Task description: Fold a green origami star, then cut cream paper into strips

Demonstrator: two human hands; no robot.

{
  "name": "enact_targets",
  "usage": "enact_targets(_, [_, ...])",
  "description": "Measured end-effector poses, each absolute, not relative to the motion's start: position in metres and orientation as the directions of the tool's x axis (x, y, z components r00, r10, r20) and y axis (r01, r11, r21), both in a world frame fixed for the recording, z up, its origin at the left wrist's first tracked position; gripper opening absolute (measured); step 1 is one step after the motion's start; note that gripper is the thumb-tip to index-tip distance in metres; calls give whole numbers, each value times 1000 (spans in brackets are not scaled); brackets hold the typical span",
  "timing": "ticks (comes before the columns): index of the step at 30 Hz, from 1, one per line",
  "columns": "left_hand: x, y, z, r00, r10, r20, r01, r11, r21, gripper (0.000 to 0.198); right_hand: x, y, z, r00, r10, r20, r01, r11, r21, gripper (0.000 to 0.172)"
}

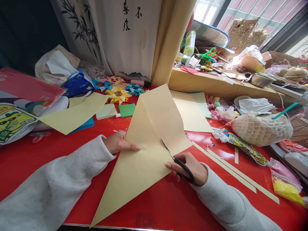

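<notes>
A large sheet of pale yellow paper stands tilted over the table, with a crease running through its upper part. My left hand grips its left edge, thumb on the front and the other fingers hidden behind. In my right hand is a pair of scissors with black handles. One blade lies over the front of the paper, pointing up and left; the other blade is hidden. My right thumb rests near the paper's lower right edge.
Two cut paper strips lie on the red table at right. Behind are more yellow sheets, green paper squares and folded paper stars. A netted fruit with a straw stands right, below a cluttered windowsill.
</notes>
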State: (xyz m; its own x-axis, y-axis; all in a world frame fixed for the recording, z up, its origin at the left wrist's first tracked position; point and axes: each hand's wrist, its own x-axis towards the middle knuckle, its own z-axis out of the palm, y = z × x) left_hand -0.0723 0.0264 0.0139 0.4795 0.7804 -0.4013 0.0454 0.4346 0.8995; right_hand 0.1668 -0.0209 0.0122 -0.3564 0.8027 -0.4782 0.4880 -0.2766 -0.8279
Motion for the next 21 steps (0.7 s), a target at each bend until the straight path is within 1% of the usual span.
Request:
enact_targets(11, [-73,28,11,471,779,-414,41,449,892,35,165,-22,10,-375,799,-471,468,-275,-840,38])
enact_targets(18, [-74,29,9,475,770,-426,31,469,883,40,165,-22,7,-388,793,-469,428,-296,-854,40])
enact_targets(21, [-75,29,9,492,765,-415,33,460,887,37,165,-22,8,-379,784,-491,419,-327,-847,41])
